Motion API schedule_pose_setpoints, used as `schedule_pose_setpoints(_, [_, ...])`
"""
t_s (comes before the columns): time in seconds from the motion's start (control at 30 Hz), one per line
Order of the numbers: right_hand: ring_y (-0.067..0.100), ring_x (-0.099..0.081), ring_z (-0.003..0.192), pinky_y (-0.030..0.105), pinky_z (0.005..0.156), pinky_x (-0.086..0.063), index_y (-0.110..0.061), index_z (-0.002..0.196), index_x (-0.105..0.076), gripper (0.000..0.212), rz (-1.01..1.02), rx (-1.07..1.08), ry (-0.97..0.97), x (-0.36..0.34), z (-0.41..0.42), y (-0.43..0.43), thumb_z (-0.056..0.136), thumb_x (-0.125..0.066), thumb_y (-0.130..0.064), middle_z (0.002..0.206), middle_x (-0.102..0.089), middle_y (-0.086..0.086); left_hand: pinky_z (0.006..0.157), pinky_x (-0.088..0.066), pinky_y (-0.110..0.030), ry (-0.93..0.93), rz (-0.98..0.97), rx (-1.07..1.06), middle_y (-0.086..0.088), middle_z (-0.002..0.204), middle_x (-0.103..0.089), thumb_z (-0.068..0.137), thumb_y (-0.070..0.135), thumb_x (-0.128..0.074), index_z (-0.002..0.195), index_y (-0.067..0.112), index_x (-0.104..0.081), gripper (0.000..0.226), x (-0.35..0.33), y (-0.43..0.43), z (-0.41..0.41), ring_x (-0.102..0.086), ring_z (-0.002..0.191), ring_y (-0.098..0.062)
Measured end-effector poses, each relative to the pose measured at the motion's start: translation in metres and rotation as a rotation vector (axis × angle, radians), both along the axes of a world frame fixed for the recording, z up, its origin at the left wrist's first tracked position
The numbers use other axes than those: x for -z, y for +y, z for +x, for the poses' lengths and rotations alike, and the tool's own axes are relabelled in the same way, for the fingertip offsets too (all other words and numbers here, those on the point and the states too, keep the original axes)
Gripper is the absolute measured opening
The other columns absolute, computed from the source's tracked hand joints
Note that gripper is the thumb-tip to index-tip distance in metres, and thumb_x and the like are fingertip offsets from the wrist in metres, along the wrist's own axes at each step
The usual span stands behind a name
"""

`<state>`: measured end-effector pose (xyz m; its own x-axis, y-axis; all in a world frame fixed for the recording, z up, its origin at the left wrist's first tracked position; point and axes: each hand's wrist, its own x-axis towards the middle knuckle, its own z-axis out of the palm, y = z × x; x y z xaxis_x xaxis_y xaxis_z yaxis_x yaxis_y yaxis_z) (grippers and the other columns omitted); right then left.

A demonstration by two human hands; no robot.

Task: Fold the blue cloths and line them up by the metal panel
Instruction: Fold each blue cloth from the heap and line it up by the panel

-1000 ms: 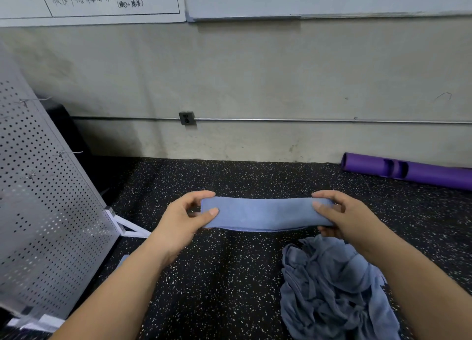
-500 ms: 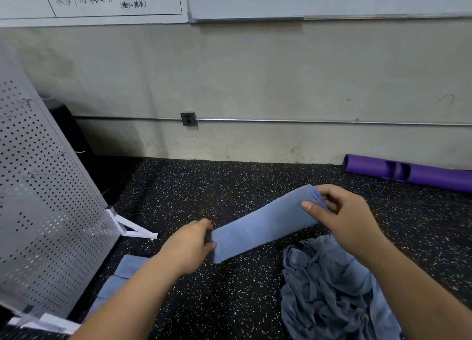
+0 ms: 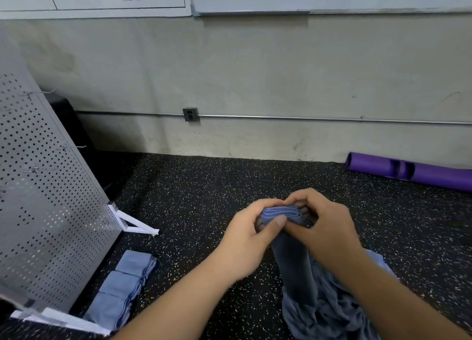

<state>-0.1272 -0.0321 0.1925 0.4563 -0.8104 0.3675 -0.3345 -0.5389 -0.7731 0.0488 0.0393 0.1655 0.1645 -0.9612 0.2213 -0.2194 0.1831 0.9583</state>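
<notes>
A blue cloth [image 3: 281,212], doubled over so its two ends meet, hangs in the air between my hands. My left hand [image 3: 249,240] pinches the folded top from the left with thumb over it. From the right, my right hand [image 3: 324,222] grips the same fold, fingers curled over it. The rest of the cloth drops down below my hands. Three folded blue cloths [image 3: 122,286] lie in a row along the foot of the perforated metal panel [image 3: 43,202] at the left. A heap of unfolded blue cloths [image 3: 329,311] lies on the floor under my right forearm.
The floor is black speckled rubber [image 3: 204,186]. The panel stands on a white bracket foot [image 3: 135,224]. A purple roller [image 3: 413,172] lies by the wall at right. A conduit with an outlet box [image 3: 190,114] runs along the wall.
My hands came together, bringing the two ends of the stretched cloth strip into one fold. The view tilted down and the row of folded cloths by the panel came into sight.
</notes>
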Motion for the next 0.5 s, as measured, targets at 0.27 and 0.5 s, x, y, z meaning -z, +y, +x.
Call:
schedule_pose_setpoints(0.27, [0.009, -0.074, 0.096, 0.02, 0.083, -0.057, -0.03, 0.104, -0.066, 0.041, 0.077, 0.017, -0.162, 0.003, 0.005, 0.005, 0.078, -0.093, -0.013, 0.097, -0.077, -0.012, 0.087, -0.06, -0.026, 0.276, -0.018, -0.158, -0.006, 0.102, -0.082, 0.097, 0.004, -0.075, 0.111, 0.007, -0.077, 0.015, -0.002, -0.007, -0.006, -0.079, 0.098, -0.017])
schedule_pose_setpoints(0.5, [0.01, -0.071, 0.08, 0.02, 0.07, -0.058, -0.034, 0.098, -0.073, 0.027, 0.159, 0.212, -0.304, 0.018, 0.02, 0.011, 0.082, -0.091, -0.022, 0.09, -0.074, -0.014, 0.088, -0.06, -0.025, 0.336, -0.062, -0.228, -0.005, 0.103, -0.082, 0.094, 0.004, -0.078, 0.114, 0.009, -0.076, 0.021, -0.005, -0.005, 0.001, -0.079, 0.1, -0.017])
